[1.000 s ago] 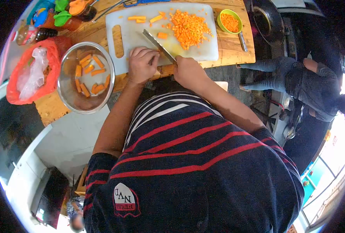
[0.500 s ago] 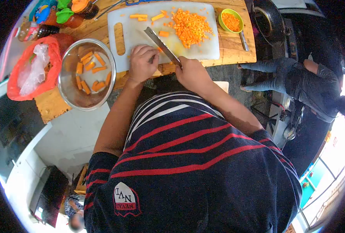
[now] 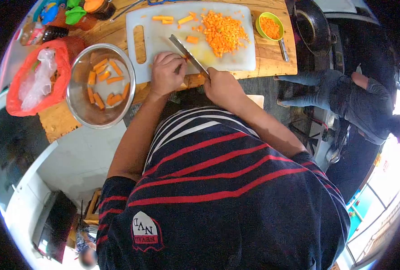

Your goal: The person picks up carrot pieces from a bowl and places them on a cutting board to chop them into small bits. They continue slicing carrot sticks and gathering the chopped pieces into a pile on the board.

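My right hand (image 3: 221, 85) is wrapped round the handle of a knife (image 3: 187, 54), its blade slanting up and left over the white cutting board (image 3: 231, 60). My left hand (image 3: 167, 74) rests at the board's near edge beside the blade, fingers curled; what it presses on is hidden, with a bit of orange showing by the fingertips. Diced orange pieces (image 3: 222, 33) lie heaped at the board's right. Longer orange sticks (image 3: 186, 19) and a short chunk (image 3: 192, 39) lie near its far middle.
A steel bowl (image 3: 102, 118) with several orange sticks stands left of the board, beside a red bag (image 3: 16, 92). A green bowl (image 3: 270, 26) of diced pieces and a spoon (image 3: 284, 50) are at the right. A person (image 3: 357, 99) stands beyond the table's right side.
The knife blade has shifted slightly beside my left hand. The view has shifted a little, and the person at the right has moved slightly.
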`<state>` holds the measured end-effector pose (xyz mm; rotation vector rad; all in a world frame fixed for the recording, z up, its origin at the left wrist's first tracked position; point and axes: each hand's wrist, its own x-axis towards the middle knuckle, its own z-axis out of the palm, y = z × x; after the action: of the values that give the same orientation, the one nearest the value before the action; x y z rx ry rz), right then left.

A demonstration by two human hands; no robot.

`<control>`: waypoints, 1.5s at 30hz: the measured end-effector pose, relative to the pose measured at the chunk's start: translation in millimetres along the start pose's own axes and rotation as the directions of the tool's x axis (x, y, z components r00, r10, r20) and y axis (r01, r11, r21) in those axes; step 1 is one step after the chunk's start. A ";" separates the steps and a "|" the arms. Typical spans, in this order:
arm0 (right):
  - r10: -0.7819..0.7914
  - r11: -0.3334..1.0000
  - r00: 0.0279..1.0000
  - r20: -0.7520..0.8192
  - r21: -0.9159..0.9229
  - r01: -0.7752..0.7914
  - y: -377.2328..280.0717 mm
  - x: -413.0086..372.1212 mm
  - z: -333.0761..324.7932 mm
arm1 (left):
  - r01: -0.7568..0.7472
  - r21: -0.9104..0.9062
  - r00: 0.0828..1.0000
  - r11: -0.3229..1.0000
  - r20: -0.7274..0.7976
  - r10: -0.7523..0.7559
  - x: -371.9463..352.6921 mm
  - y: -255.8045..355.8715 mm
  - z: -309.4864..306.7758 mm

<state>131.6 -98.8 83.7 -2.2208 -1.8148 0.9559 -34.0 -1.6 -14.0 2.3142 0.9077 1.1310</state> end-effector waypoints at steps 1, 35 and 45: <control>0.000 1.000 1.000 0.002 -0.001 0.000 -1.4 -0.2 -0.8 | 0.002 0.000 1.000 1.000 0.000 -0.002 -0.4 0.1 -0.5; -0.031 0.998 0.999 0.016 0.052 0.030 -4.9 12.1 -6.9 | 0.037 -0.038 0.999 0.999 0.002 -0.037 -1.1 -1.8 -0.1; -0.067 0.998 0.998 -0.001 0.001 0.067 -13.3 29.6 -0.9 | 0.055 0.013 0.998 0.998 -0.009 -0.055 -5.0 -3.7 2.4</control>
<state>123.3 -67.7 79.0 -2.1447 -1.8743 0.9427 -35.7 -2.7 -20.3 2.2827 0.9789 1.1164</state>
